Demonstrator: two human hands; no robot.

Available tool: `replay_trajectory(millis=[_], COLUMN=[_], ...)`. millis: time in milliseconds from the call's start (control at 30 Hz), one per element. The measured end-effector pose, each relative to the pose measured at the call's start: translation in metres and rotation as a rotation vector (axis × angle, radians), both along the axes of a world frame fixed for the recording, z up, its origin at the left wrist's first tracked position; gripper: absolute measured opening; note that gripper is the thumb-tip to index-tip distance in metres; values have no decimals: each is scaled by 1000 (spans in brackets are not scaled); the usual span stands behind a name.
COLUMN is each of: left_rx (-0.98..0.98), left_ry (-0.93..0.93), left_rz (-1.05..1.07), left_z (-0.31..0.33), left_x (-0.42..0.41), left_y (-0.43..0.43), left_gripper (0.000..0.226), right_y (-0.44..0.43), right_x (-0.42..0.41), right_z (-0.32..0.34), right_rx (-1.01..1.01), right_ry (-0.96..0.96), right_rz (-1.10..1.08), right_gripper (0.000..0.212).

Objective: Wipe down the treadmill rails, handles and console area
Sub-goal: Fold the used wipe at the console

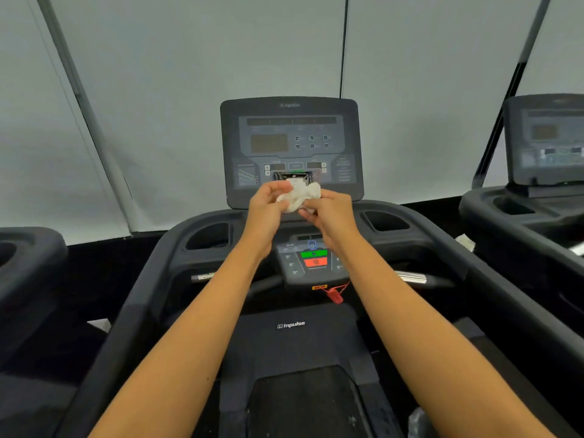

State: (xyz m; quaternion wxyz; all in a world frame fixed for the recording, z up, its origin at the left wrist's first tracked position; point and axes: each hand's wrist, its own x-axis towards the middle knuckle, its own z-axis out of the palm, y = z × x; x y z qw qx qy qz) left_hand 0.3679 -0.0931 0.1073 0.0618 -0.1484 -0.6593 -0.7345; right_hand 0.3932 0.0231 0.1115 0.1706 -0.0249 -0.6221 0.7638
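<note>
Forearms (196,327) lead to left hand (267,202) and right hand (333,211), each grip pinching a cloth (300,196) hiding part of console (290,137)

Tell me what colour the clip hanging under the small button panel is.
Red. The clip shows best in the head view.

There are three treadmills: the middle treadmill (290,325), the left treadmill (31,254) and the right treadmill (521,216). Two hands, left hand (264,204) and right hand (332,213), one white cloth (300,195) and one red safety clip (335,295) are in view.
</note>
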Motion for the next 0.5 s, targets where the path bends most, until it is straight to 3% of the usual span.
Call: replay_trajectory(millis=[100,200,267,333,433,500], left_rx=[-192,-60,-11,11,-11,-6], left_ry=[33,-130,-120,-121,-152,-172], left_rz=[122,-66,-87,-19,7,-1], left_z=[-18,-29,-36,-45,-68,-85], left_x=[0,-4,-7,-10,-13,-11], left_y=[-6,-11,-10,-10,-7,-1], left_gripper=[24,21,21,18,15,16], right_y=[-5,-14,-23,-27,-26,-24], right_x=[-12,-15,-15,-17,-10,0], right_z=[-11,-25,-36,-50,-76,-94], right_rx=[282,476,447,331,227,107], right_ry=[41,72,49,14,-4,-8], right_rz=[-284,-285,-180,-185,-247,-172], right_gripper=[24,15,18,23,16,21])
